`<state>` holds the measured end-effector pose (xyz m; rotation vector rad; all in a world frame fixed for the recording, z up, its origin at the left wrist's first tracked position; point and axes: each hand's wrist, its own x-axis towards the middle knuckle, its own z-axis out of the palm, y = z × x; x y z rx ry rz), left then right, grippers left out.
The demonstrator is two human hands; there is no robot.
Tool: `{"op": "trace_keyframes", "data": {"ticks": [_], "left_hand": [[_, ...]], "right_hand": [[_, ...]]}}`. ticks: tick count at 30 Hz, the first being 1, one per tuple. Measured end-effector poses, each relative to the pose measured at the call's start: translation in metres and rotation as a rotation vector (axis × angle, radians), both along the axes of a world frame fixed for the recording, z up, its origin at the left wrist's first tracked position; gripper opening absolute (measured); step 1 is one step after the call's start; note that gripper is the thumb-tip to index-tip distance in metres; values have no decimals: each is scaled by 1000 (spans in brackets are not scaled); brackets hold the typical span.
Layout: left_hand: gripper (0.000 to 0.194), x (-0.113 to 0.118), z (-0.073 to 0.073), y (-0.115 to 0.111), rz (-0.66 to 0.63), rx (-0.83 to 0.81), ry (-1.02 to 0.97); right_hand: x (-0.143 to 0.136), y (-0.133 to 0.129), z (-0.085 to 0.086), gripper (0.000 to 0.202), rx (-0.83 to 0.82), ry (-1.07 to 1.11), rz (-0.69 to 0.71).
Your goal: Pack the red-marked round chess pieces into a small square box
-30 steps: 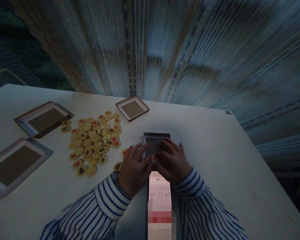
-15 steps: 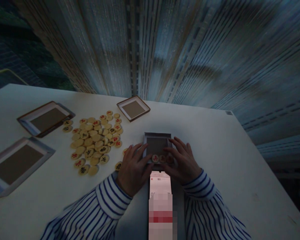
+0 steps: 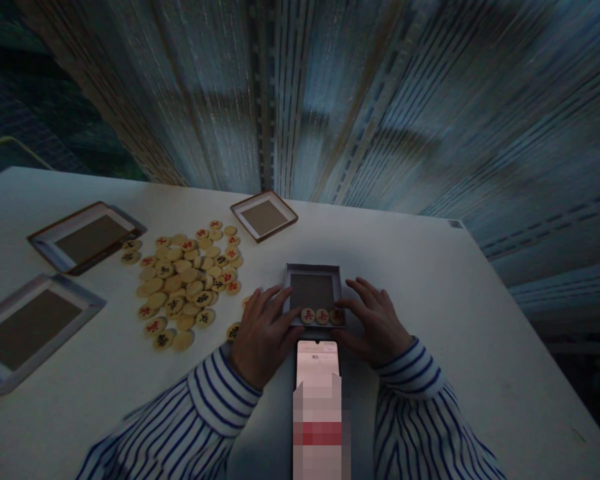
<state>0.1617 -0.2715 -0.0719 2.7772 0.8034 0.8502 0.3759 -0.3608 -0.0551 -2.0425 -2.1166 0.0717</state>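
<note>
A small open box [image 3: 312, 268] stands in front of me, with round pieces [image 3: 322, 316] marked in red lined up along its near edge. My left hand [image 3: 264, 333] lies at the box's left side, fingers spread, the index fingertip over the leftmost piece or just beside it. On the right, my right hand [image 3: 375, 323] has its fingers apart, with a fingertip by the rightmost piece at the box's near right corner. A heap of round wooden pieces [image 3: 185, 280], some with red or black characters, spreads left of the box.
A lit phone [image 3: 318, 363] lies just below the box. Shallow trays stand at the far middle [image 3: 290, 219], the back left [image 3: 35, 241] and the near left [image 3: 87, 305]. Behind the white table [image 3: 430, 280] hangs a striped curtain [image 3: 300, 100].
My right hand has shifted slightly right, away from the box's right side, uncovering more of the pieces. My left hand stays beside the box. The view has moved a little.
</note>
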Motion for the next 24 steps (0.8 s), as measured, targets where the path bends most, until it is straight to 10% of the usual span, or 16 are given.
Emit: {"op": "trace_keyframes", "data": {"ticks": [24], "left_hand": [[22,2,0,-2,0,9,39]], "right_hand": [[-11,1,0,36,22,-4,-7]]}}
